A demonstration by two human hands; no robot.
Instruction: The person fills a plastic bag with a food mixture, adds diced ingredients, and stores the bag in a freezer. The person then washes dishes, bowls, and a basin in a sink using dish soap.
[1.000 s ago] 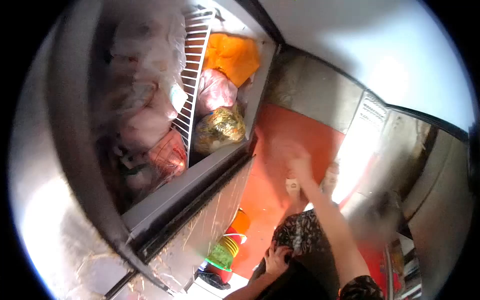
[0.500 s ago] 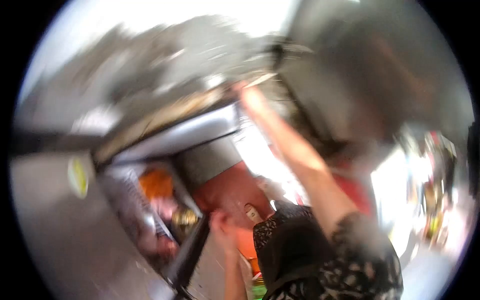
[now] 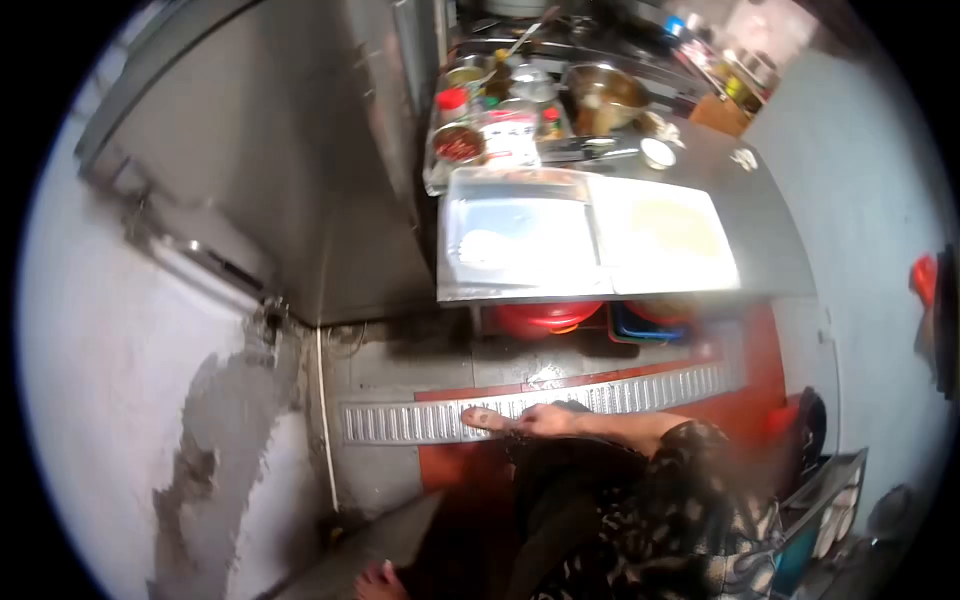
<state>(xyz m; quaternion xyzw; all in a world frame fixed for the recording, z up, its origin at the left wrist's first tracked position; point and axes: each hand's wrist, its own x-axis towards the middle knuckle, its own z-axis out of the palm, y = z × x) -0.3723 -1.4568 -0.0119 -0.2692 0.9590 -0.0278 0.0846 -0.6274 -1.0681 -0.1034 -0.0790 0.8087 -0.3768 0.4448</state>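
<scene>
2 bare hands show in the head view, both low in the frame: the right hand (image 3: 546, 420) is out over the ribbed metal floor strip (image 3: 390, 422), and the left hand (image 3: 380, 582) is down at the bottom edge, partly cut off. The right hand's fingers point towards a foot (image 3: 484, 418) on that strip, and I cannot tell whether they are curled together or apart; nothing shows clearly in its grip. Over on the left hand, a few fingertips are visible, but I cannot tell its grip either. The strip runs across grey and red flooring, below and in front of the steel counter (image 3: 780, 240). Up on the counter, 2 shallow containers sit side by side at the front edge: a clear tray (image 3: 520, 235) with something white inside, and a pale tray (image 3: 665, 230) with yellowish contents. Behind them come a bowl of red pieces (image 3: 459, 143), a red-lidded jar (image 3: 453, 104), a metal pot (image 3: 606, 96) and 1 small white cup (image 3: 657, 153). Under the counter are a red basin (image 3: 548, 318) and a blue container (image 3: 645, 326). A large steel panel (image 3: 290, 140) stands at the frame's left.
</scene>
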